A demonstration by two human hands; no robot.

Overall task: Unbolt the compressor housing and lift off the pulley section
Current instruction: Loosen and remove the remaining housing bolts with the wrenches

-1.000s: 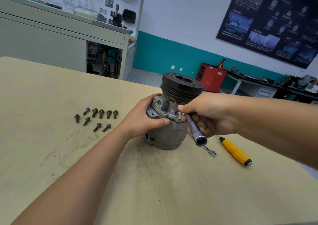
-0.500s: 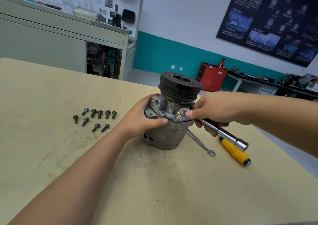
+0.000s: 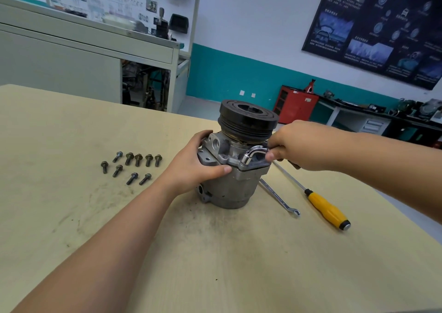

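Inspector: Work surface and surroundings?

Technician: Pale wooden bench top (image 3: 71, 217), scuffed with dark smudges near the middle. Beyond its far edge stand a grey cabinet (image 3: 59, 61) at the left and a white wall with a teal band (image 3: 227, 78). A dark poster (image 3: 373, 30) hangs at the upper right, with a red tool cabinet (image 3: 296, 104) below it.

Inspector: Location of the compressor?

Technician: The compressor (image 3: 234, 188) stands upright on the bench, roughly central, with the black grooved pulley (image 3: 248, 121) uppermost.

Inspector: Condition of the hands?

Technician: The left hand (image 3: 193, 166) grips the compressor body from the left. Its thumb lies across the front just under the flange (image 3: 257, 165), and its fingers curl round the far side beside a round port. The right hand (image 3: 301, 145) comes in from the right, fingers closed round the horizontal arm of a chrome L-shaped socket wrench (image 3: 253, 153). The short bent end of the wrench points down onto the front right of the flange, just below the pulley. Whether a bolt sits under it cannot be told.

Inspector: Loose items?

Technician: Nine bolts (image 3: 134, 164) lie in a loose group on the bench, left of the compressor and apart from it. A slim chrome spanner (image 3: 278, 197) lies flat just right of the base. A screwdriver (image 3: 327, 207) with a yellow and black handle lies further right, its shaft running back under the right hand.
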